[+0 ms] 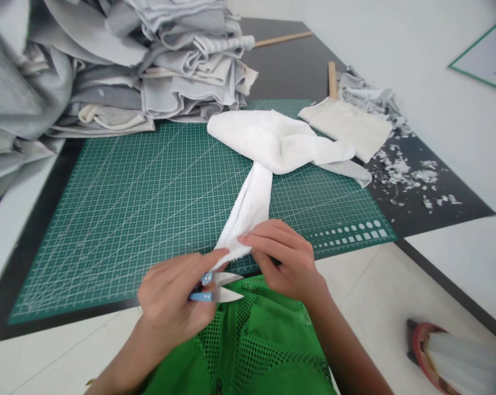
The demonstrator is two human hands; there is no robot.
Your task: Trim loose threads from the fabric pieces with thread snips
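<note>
- The left hand (169,299) sits at the near edge of the cutting mat (128,219), with its fingers (190,269) curled closed around the blue handles of the snips (215,288). The forefinger reaches forward over the top, a firm but compact hold that seems well suited to fine control.
- The snips' two steel blades stand slightly apart, pointing toward the right hand (284,258), and lie just off the cloth's end.
- The right hand's fingers (268,241) are pressed together across the end of the white cloth (248,208). The thumb is hidden, so I cannot tell whether it pinches from beneath.
- The white cloth runs as a narrow, gathered strip from that hand across the cutting mat, then widens into a loose bunch near the mat's middle. The hold looks good: the end is gathered close to the blades, where it is unlikely to slip.
- Beyond the cutting mat lies a tall stack of gray fabric (182,71).
- Right of the cutting mat are a cream fabric piece (346,129) and scattered white scraps (408,175).
- Below the cutting mat, a green mesh garment (248,340) covers the person's front.
</note>
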